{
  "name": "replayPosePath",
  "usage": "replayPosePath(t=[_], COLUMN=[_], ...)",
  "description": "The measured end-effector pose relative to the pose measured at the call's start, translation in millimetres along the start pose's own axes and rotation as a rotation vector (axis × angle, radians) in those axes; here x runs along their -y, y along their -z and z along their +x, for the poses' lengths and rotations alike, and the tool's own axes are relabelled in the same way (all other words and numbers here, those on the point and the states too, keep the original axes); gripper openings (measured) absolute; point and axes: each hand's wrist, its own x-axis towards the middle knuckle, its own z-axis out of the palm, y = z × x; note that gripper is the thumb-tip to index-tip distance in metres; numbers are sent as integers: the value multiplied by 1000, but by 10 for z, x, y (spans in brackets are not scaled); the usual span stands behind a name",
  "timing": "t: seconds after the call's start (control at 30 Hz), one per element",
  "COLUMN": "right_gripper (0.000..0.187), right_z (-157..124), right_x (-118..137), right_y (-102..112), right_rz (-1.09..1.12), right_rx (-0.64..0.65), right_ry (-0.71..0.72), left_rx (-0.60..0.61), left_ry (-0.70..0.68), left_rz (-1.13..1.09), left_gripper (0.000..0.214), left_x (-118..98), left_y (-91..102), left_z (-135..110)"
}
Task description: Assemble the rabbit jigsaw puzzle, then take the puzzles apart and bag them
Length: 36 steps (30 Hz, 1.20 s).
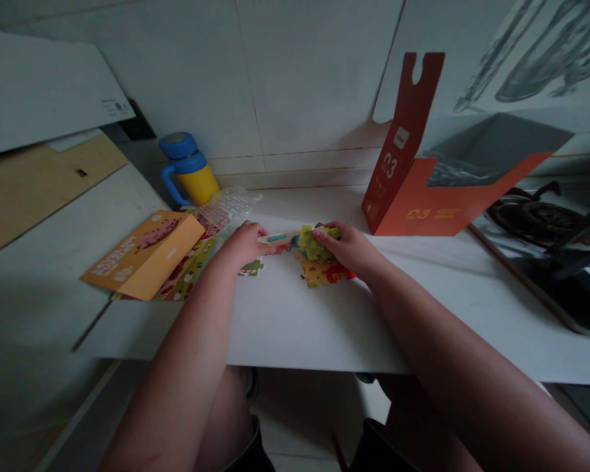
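Jigsaw puzzle pieces are spread on the white counter (285, 321) in front of me. My left hand (248, 244) is closed on a pale puzzle piece (278, 238) with a blue-green mark, and a green piece (252, 267) lies just below that hand. Pinched in my right hand (343, 244) are yellow-green puzzle pieces (313, 242), raised above the counter. Under them rests an orange-yellow puzzle section (319, 272) with a red patch, partly covered by the right hand. The two hands are close together, and the pieces they hold nearly meet.
At left, an orange card envelope (147, 252) overlaps a colourful printed sheet (187, 269). Behind stand a blue-and-yellow flask (191, 172) and crumpled clear plastic (231, 204). An opened orange-red box (423, 203) stands at right, before a black gas stove (555, 249). A tiled wall closes the back.
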Motion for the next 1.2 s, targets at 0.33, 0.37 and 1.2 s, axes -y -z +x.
replayPosePath(t=[0.33, 0.37, 1.2], right_gripper=[48, 47, 51], right_z=[-33, -38, -44], right_x=[83, 94, 76], right_y=[3, 3, -72], right_rz=[-30, -24, 625], right_rx=[7, 8, 124], right_ry=[-35, -40, 116], left_rx=[2, 16, 248], left_ry=[157, 155, -25], left_rz=[-280, -343, -1000], left_gripper=[43, 44, 38], left_x=[-166, -164, -570], left_y=[32, 27, -15], left_z=[-48, -42, -174])
